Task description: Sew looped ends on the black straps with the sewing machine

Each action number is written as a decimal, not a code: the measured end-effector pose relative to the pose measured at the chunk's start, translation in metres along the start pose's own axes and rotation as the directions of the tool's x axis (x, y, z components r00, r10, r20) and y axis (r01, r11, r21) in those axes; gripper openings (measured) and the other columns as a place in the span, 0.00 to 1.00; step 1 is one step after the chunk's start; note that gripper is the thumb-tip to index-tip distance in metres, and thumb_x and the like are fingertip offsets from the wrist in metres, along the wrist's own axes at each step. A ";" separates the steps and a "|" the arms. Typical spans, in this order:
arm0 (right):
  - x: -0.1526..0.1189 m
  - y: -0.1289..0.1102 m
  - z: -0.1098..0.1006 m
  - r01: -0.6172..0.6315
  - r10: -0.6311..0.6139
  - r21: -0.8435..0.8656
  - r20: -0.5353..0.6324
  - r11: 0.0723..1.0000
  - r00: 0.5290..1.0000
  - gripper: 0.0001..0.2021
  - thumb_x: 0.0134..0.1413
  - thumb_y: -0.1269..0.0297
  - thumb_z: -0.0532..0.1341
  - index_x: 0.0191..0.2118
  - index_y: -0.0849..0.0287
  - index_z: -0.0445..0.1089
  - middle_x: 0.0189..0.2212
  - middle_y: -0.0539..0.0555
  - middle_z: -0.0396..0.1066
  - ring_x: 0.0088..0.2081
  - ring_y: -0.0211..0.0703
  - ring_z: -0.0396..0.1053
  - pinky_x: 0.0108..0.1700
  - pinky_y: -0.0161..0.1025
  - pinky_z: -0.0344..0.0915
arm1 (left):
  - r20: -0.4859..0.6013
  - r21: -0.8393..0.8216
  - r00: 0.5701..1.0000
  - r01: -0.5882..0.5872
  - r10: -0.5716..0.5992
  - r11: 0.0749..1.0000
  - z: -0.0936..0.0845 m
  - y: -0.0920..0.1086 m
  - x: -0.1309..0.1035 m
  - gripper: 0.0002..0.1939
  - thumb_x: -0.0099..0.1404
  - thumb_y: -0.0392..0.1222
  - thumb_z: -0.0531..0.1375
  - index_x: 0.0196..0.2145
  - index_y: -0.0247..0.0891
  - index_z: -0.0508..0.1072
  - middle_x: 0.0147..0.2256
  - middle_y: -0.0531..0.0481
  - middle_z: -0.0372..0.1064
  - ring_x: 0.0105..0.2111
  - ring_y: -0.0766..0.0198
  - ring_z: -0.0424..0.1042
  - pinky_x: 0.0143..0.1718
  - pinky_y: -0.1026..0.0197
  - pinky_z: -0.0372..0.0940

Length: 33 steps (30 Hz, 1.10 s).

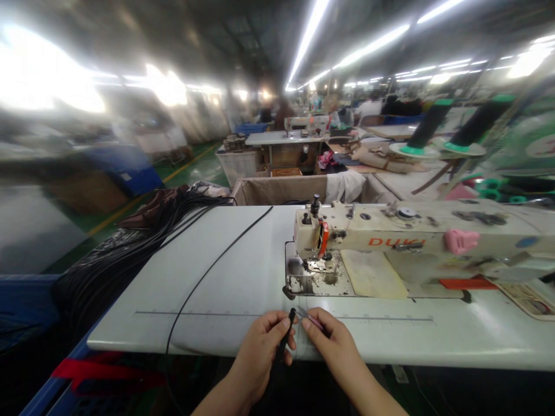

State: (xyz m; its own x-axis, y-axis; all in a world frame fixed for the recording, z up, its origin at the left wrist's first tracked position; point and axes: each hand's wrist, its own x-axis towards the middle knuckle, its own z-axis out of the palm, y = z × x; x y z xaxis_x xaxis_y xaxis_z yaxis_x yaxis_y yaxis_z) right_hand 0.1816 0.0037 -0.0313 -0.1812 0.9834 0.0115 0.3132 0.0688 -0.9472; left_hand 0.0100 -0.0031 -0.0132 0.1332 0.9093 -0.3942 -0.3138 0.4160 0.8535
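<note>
Black strip [282,348], tip poking up, is pinched in the curled fingers of the person's left hand [265,342] at the front edge of the white sewing table [243,277], probably gripped that close to the tip so it can't flop. Their right hand [333,340] is closed around small thread snips [314,320], blades by the tip, likely for control. Both hands sit just in front of the sewing machine [416,237]. Black cords [150,251] lie bunched along the table's left side, presumably for easy reach.
</note>
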 end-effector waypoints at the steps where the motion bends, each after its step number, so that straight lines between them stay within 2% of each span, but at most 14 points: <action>1: 0.001 0.000 -0.001 -0.017 0.017 0.051 0.007 0.999 1.000 0.18 0.66 0.48 0.58 0.33 0.56 0.71 0.25 0.48 0.68 0.30 0.43 0.67 0.33 0.38 0.65 | 0.003 0.000 1.000 0.002 -0.002 1.000 0.000 0.000 0.000 0.26 0.53 0.60 0.72 0.34 0.32 0.78 0.28 0.51 0.68 0.24 0.68 0.67 0.19 0.68 0.62; 4: 0.000 -0.005 -0.004 -0.024 0.025 0.024 -0.063 0.999 0.998 0.17 0.64 0.47 0.60 0.34 0.56 0.72 0.25 0.47 0.67 0.30 0.42 0.66 0.33 0.37 0.64 | -0.006 0.018 1.000 -0.007 0.008 1.000 -0.001 -0.001 0.000 0.25 0.55 0.60 0.71 0.35 0.33 0.78 0.28 0.51 0.67 0.25 0.68 0.67 0.19 0.67 0.63; 7: -0.002 -0.012 -0.005 0.001 -0.006 -0.045 -0.113 0.999 0.994 0.12 0.63 0.52 0.61 0.37 0.55 0.72 0.28 0.49 0.72 0.32 0.44 0.69 0.34 0.38 0.66 | -0.012 0.043 1.000 -0.026 0.026 0.999 -0.002 -0.003 0.001 0.26 0.56 0.61 0.70 0.36 0.33 0.78 0.28 0.51 0.67 0.26 0.67 0.67 0.20 0.67 0.64; 10: -0.003 -0.018 -0.006 0.112 -0.133 -0.149 -0.139 0.982 0.981 0.07 0.62 0.61 0.61 0.42 0.54 0.75 0.31 0.51 0.74 0.33 0.45 0.72 0.37 0.40 0.68 | 0.000 0.066 0.999 -0.038 0.038 0.997 -0.001 -0.004 0.002 0.26 0.55 0.62 0.70 0.36 0.33 0.77 0.29 0.51 0.68 0.26 0.66 0.68 0.20 0.67 0.65; 12: -0.003 -0.020 -0.008 0.260 -0.305 -0.297 -0.117 0.919 0.945 0.11 0.61 0.69 0.59 0.46 0.53 0.76 0.30 0.51 0.73 0.33 0.45 0.70 0.36 0.40 0.67 | 0.017 0.086 0.999 -0.041 0.040 0.995 0.000 -0.003 0.002 0.26 0.56 0.62 0.70 0.36 0.34 0.76 0.28 0.51 0.68 0.26 0.65 0.69 0.20 0.66 0.65; 14: -0.002 -0.021 -0.010 0.408 -0.474 -0.440 -0.044 0.800 0.880 0.18 0.58 0.76 0.57 0.48 0.53 0.76 0.30 0.51 0.73 0.33 0.46 0.68 0.35 0.41 0.65 | 0.036 0.109 0.999 -0.036 0.032 0.993 0.001 -0.003 0.002 0.27 0.56 0.64 0.69 0.35 0.33 0.76 0.27 0.51 0.68 0.25 0.65 0.69 0.20 0.66 0.65; 16: -0.001 -0.020 -0.012 0.494 -0.573 -0.532 0.020 0.688 0.819 0.20 0.56 0.79 0.55 0.48 0.54 0.75 0.30 0.52 0.72 0.32 0.47 0.66 0.33 0.41 0.62 | 0.054 0.132 0.998 -0.033 0.026 0.991 0.001 -0.005 0.004 0.28 0.55 0.64 0.69 0.34 0.33 0.75 0.26 0.51 0.69 0.25 0.64 0.69 0.19 0.65 0.65; 19: 0.002 -0.016 -0.013 0.543 -0.631 -0.578 0.061 0.609 0.773 0.16 0.58 0.79 0.55 0.44 0.55 0.74 0.29 0.53 0.70 0.31 0.47 0.64 0.32 0.42 0.60 | 0.093 0.157 0.995 -0.041 0.027 0.987 -0.002 -0.011 0.008 0.29 0.55 0.66 0.68 0.32 0.33 0.73 0.25 0.51 0.69 0.22 0.65 0.67 0.18 0.65 0.63; 23: 0.008 -0.003 -0.018 0.608 -0.673 -0.553 0.111 0.570 0.732 0.14 0.63 0.76 0.53 0.45 0.54 0.72 0.29 0.52 0.69 0.31 0.47 0.65 0.34 0.41 0.61 | 0.170 0.203 0.985 -0.030 -0.005 0.979 -0.010 -0.017 0.015 0.32 0.56 0.71 0.65 0.33 0.35 0.72 0.21 0.53 0.67 0.16 0.69 0.61 0.17 0.66 0.58; 29: 0.015 0.017 -0.026 0.665 -0.685 -0.543 0.207 0.514 0.698 0.13 0.71 0.66 0.48 0.48 0.54 0.70 0.31 0.54 0.70 0.32 0.47 0.67 0.35 0.42 0.63 | 0.266 0.272 0.964 -0.073 -0.002 0.959 -0.018 -0.011 0.019 0.32 0.56 0.72 0.65 0.32 0.35 0.73 0.24 0.50 0.71 0.23 0.65 0.68 0.24 0.65 0.58; 33: 0.018 0.022 -0.025 0.676 -0.715 -0.570 0.207 0.466 0.667 0.13 0.73 0.61 0.48 0.45 0.54 0.70 0.29 0.53 0.70 0.29 0.46 0.67 0.36 0.41 0.66 | 0.232 0.241 0.973 -0.046 -0.012 0.969 -0.019 -0.016 0.026 0.33 0.52 0.72 0.67 0.30 0.35 0.74 0.25 0.49 0.71 0.25 0.63 0.68 0.27 0.63 0.58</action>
State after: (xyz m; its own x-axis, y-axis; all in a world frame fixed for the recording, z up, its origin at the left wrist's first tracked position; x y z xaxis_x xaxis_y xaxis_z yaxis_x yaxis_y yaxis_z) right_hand 0.2086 0.0273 -0.0433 -0.5380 0.5724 0.6188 0.5549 0.7931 -0.2512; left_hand 0.0010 0.0134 -0.0433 0.3514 0.8819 -0.3143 -0.0838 0.3640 0.9276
